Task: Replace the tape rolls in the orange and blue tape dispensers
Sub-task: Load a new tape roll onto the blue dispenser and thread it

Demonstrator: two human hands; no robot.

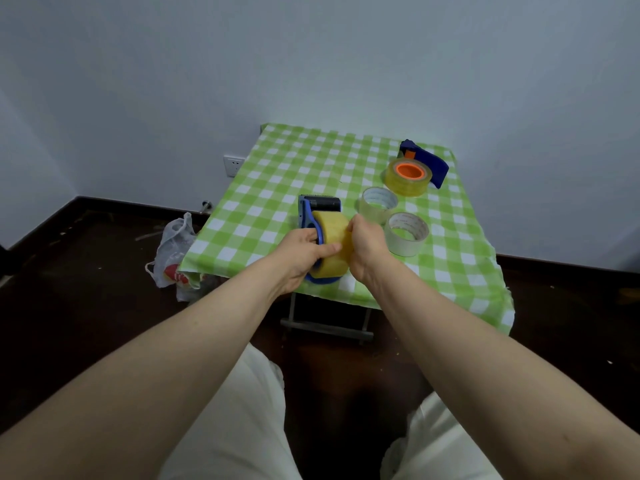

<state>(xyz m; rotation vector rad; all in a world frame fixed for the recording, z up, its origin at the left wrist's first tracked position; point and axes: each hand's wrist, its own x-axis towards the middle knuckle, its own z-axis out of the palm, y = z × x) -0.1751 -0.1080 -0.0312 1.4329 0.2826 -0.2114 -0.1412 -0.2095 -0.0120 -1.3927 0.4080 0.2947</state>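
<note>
One glossy tape roll (330,232) (blue plastic dispenser (306,213)) between left hand (298,252), right hand (367,249)

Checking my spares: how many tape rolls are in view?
4. A yellow roll on the blue dispenser, gripped by the left hand and right hand; another roll on the far dispenser's orange hub; two loose rolls on the cloth.

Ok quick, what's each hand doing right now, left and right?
Left hand: grips the blue dispenser, thumb on the yellow tape roll.
Right hand: holds the same roll from its side.
</note>
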